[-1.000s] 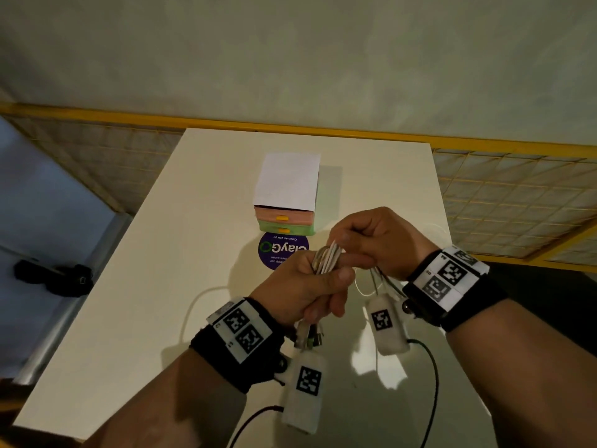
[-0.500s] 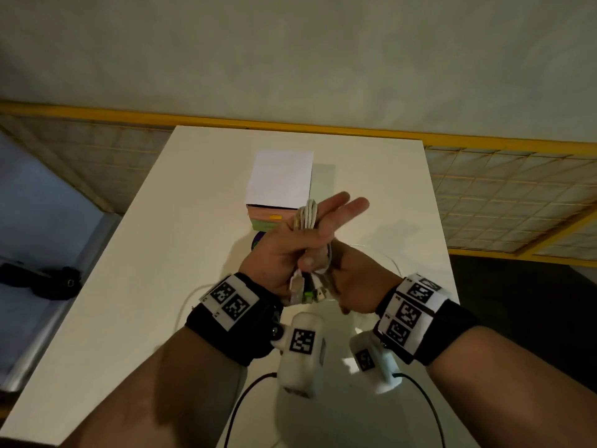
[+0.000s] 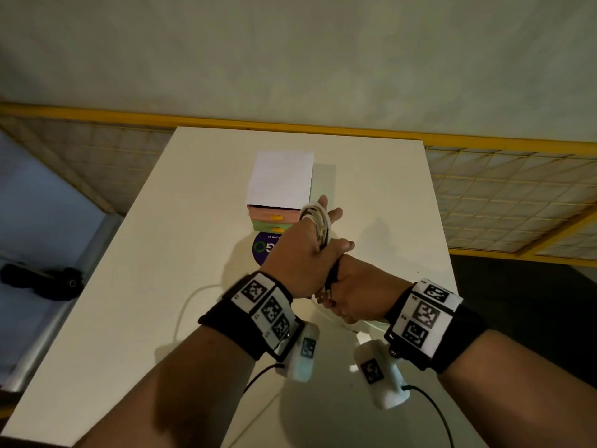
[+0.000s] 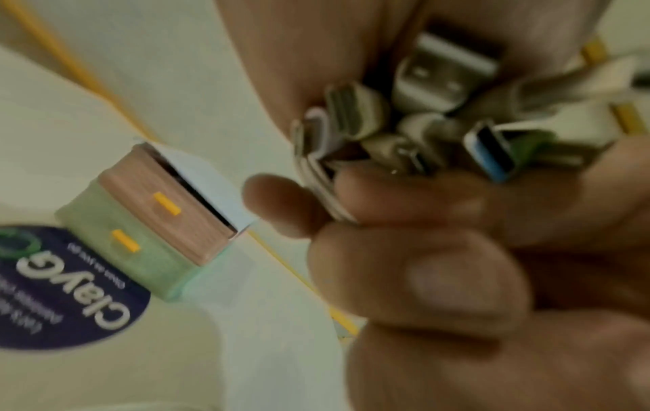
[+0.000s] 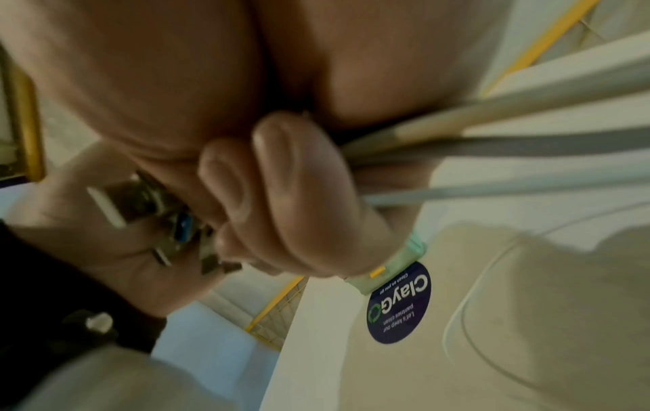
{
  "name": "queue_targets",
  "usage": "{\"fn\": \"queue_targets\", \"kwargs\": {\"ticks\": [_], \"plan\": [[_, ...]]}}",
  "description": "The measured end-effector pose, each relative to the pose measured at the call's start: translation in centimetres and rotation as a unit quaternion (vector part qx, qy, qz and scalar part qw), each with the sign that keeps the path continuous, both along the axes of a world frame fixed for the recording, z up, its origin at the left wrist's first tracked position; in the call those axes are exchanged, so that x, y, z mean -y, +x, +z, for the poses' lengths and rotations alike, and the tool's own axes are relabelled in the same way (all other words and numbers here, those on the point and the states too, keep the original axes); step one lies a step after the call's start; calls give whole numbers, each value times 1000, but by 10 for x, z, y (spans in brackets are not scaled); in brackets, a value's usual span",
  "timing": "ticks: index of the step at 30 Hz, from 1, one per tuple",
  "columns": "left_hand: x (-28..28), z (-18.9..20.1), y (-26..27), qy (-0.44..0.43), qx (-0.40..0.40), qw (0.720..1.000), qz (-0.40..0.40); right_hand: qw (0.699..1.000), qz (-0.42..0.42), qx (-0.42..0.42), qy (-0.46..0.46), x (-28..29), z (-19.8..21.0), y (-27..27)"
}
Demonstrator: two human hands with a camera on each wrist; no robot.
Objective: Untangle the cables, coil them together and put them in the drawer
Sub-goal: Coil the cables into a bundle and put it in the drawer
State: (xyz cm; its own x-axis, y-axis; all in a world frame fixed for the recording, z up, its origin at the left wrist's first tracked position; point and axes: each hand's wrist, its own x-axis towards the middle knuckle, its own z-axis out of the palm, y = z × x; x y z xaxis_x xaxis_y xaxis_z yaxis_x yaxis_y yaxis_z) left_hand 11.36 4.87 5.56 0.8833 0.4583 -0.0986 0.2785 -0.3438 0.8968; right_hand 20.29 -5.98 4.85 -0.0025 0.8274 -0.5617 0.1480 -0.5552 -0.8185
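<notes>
Several white cables point(image 3: 318, 221) are looped in a coil round the outstretched fingers of my left hand point(image 3: 300, 257), whose thumb presses on them. Their USB plugs point(image 4: 439, 80) bunch together under that palm and also show in the head view point(image 3: 323, 297). My right hand point(image 3: 355, 292) sits just below and against the left one, its fingers point(image 5: 281, 194) curled round cable strands point(image 5: 492, 144). The small drawer unit point(image 3: 274, 218) stands right behind the hands, with a white top and shut pink and green drawers point(image 4: 165, 214) with yellow handles.
The white table point(image 3: 161, 253) carries a round purple sticker point(image 3: 261, 248) in front of the drawers. One loose white cable point(image 3: 187, 305) trails on the table to the left. Yellow-framed mesh panels point(image 3: 517, 202) border the table. A black object point(image 3: 42, 281) lies on the floor at the left.
My right hand has dropped from the upper right of the left hand to below it. The left hand's fingers have straightened, and it has shifted forward with the coil on them.
</notes>
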Motion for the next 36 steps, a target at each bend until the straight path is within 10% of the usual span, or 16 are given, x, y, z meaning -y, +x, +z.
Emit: {"fn": "queue_targets", "kwargs": {"ticks": [6,10,15,18,28,36], "plan": [[10,-12,1,174,16,983,-51,993,-66,-95,-24,6,0,3],[9,-25,-7,225,-5,969,-100,998,30,-49,5,12,6,9],[7,-26,-22,73,-110,978,-160,997,72,9,-9,14,11,19],[10,-21,-23,127,-156,967,-155,994,82,73,16,12,19,23],[19,-11,-31,-106,-46,991,-64,950,10,255,179,4,42,34],[27,1,-37,-328,63,942,-43,954,-85,128,258,-2,38,33]]}}
